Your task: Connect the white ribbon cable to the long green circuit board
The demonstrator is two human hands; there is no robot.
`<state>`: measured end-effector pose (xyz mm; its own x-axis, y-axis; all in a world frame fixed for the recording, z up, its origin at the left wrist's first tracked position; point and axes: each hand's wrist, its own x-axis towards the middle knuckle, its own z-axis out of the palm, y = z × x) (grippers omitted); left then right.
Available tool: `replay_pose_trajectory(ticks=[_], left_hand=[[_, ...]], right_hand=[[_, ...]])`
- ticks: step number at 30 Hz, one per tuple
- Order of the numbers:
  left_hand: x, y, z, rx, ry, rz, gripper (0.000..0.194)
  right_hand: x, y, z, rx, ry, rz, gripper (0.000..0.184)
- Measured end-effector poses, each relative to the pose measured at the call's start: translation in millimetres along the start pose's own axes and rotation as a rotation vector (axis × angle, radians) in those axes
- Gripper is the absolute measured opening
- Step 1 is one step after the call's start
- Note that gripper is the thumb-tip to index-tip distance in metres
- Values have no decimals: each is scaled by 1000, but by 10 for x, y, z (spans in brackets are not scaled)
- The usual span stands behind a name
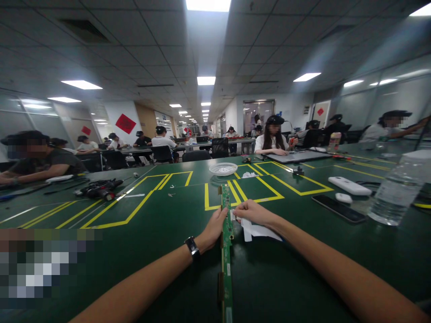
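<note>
One board [226,255] in closed left grip [214,228], right grip [252,212] pinched on white sheet [261,230], basket [223,173] beyond, phone [338,208] and bottle [392,197] off right.

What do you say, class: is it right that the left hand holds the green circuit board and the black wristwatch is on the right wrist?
Not quite: the head view shows the black wristwatch on the left wrist. The left hand does hold the green circuit board.
</note>
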<state>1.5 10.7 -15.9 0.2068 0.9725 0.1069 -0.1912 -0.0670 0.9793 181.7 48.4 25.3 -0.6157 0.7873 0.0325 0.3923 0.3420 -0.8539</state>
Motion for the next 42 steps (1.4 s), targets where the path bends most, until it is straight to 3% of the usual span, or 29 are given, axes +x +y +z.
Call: replay_pose_trajectory(ticks=[19, 28, 42], left_hand=[[-3, -4, 2, -15, 6, -21, 38], [26, -42, -15, 22, 44, 0, 39], [-28, 29, 3, 48, -13, -23, 40]], right_hand=[[23, 45, -14, 15, -55, -3, 37], [25, 12, 59, 4, 22, 7, 38], [53, 78, 46, 21, -25, 40, 42]])
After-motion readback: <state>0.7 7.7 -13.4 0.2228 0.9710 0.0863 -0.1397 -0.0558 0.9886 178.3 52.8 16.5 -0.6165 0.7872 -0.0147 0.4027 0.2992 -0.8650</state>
